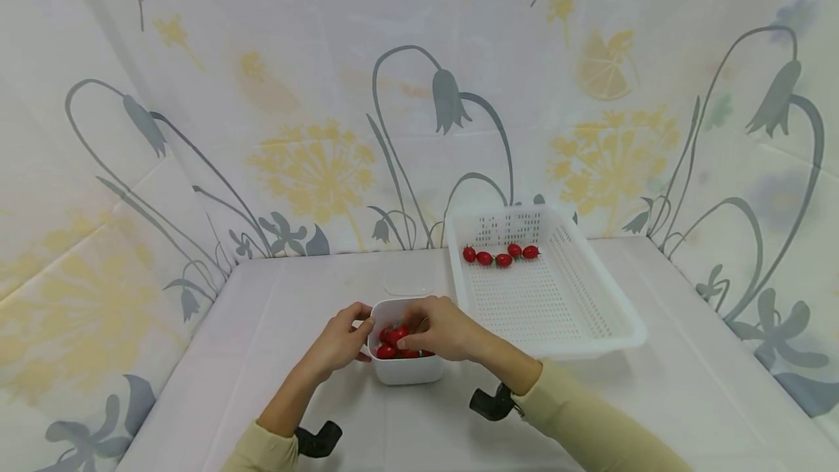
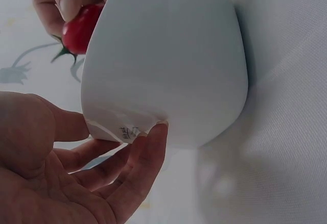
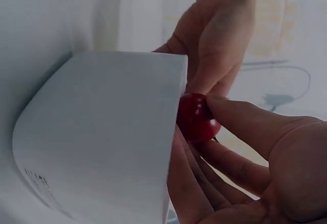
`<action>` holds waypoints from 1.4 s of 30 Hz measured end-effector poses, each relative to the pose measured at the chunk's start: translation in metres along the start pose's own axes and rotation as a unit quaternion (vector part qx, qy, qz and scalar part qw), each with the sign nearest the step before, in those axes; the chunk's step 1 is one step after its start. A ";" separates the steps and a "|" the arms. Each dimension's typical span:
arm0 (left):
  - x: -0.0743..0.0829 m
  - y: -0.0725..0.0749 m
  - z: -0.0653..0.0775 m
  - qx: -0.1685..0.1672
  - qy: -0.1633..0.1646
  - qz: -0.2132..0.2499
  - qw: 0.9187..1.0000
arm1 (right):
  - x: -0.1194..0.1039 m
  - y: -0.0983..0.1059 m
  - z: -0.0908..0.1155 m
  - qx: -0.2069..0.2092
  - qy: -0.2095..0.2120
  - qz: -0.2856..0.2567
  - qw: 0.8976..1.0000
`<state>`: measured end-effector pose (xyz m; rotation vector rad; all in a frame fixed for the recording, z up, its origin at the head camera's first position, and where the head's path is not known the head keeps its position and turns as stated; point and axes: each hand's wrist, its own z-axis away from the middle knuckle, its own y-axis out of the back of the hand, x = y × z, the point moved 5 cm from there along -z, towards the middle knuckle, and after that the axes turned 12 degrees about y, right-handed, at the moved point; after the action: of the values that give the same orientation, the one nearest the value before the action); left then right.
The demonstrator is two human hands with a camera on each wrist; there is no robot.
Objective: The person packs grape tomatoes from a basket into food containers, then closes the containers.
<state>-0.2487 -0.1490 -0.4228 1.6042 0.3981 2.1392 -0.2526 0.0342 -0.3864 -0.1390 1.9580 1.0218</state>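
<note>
A small white container (image 1: 408, 372) stands on the table with several red cherry tomatoes (image 1: 387, 351) in it. My left hand (image 1: 337, 341) holds its left side at the rim; in the left wrist view the thumb and fingertips touch the wall near a corner. Over the opening, my right hand (image 1: 444, 328) pinches one cherry tomato (image 3: 196, 118) between thumb and fingers, level with the rim. That same tomato (image 2: 82, 29) shows a green stem in the left wrist view. The right hand hides part of the container's inside.
A larger white perforated basket (image 1: 599, 343) stands behind and to the right of the container. Several cherry tomatoes (image 1: 502, 260) lie near its back left. Flower-printed cloth (image 1: 406, 144) hangs behind and at both sides of the white-covered table (image 1: 301, 275).
</note>
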 end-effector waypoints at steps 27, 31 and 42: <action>0.001 0.000 0.001 -0.004 -0.007 0.012 1.000 | 0.013 -0.035 -0.015 0.006 0.032 0.113 0.993; 0.001 -0.001 0.000 -0.007 -0.004 0.014 1.000 | 0.012 -0.034 -0.015 0.003 0.033 0.120 0.992; -0.001 0.001 -0.001 -0.015 0.002 0.021 1.000 | 0.015 -0.036 -0.018 0.003 -0.006 0.148 0.989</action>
<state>-0.2500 -0.1503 -0.4232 1.6043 0.3338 2.1703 -0.2572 0.0026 -0.4146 0.1658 2.0085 1.2021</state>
